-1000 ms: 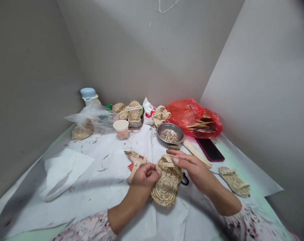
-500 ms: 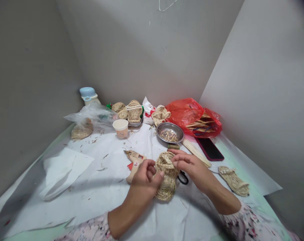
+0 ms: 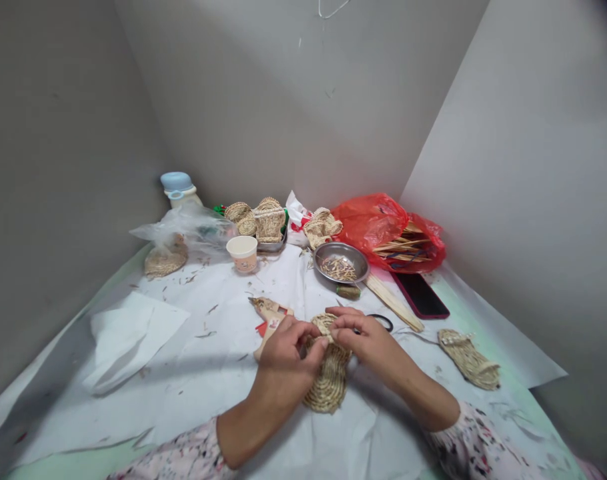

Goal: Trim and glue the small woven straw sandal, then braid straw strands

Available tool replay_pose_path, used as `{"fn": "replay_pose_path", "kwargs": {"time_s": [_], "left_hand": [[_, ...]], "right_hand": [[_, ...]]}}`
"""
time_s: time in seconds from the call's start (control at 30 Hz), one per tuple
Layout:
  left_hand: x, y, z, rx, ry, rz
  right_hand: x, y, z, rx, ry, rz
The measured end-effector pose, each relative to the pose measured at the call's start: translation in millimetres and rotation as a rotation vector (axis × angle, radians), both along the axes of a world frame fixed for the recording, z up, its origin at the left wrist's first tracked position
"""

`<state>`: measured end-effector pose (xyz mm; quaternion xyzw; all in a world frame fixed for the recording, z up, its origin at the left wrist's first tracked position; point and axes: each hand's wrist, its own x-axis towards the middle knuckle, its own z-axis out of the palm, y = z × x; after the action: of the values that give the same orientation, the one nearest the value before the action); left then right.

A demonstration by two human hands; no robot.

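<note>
A small woven straw slipper (image 3: 328, 383) lies in front of me on the white paper, its sole end towards me. My left hand (image 3: 289, 353) grips its left edge between thumb and bent fingers. From the right, my right hand (image 3: 367, 339) pinches the strap area at its far end, covering part of it. Just beyond my left hand is a beige glue gun (image 3: 269, 312). The black handle of what look like scissors (image 3: 383, 322) shows behind my right hand. A second straw slipper (image 3: 468, 360), trimmed with white beads, lies to the right.
At the back stand a metal bowl (image 3: 341, 263) of straw bits, a paper cup (image 3: 242, 255), a red plastic bag (image 3: 371, 223) and woven pieces (image 3: 269, 220). A thread spool (image 3: 348, 292), straw strips (image 3: 393, 303) and a phone (image 3: 421, 295) lie nearer. Folded white paper (image 3: 133, 333) is at left.
Both hands have come closer together over the slipper's far end. My right hand has moved left and slightly down onto the strap area. The slipper has shifted slightly towards me.
</note>
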<state>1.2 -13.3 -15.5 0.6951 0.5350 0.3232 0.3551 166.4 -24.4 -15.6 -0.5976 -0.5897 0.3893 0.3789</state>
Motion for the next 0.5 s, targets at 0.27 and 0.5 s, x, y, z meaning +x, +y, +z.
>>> {"fn": "replay_pose_path", "kwargs": {"time_s": [0.27,0.5], "left_hand": [[-2.0,7.1,-12.0,0.006,0.015,-0.049],[-2.5,4.7,-12.2,0.104,0.110,-0.059]], "right_hand": [[1.8,-2.0,-8.5,0.277,-0.228,-0.010],[6.0,-13.1,0.4,0.467,-0.626,0.028]]}}
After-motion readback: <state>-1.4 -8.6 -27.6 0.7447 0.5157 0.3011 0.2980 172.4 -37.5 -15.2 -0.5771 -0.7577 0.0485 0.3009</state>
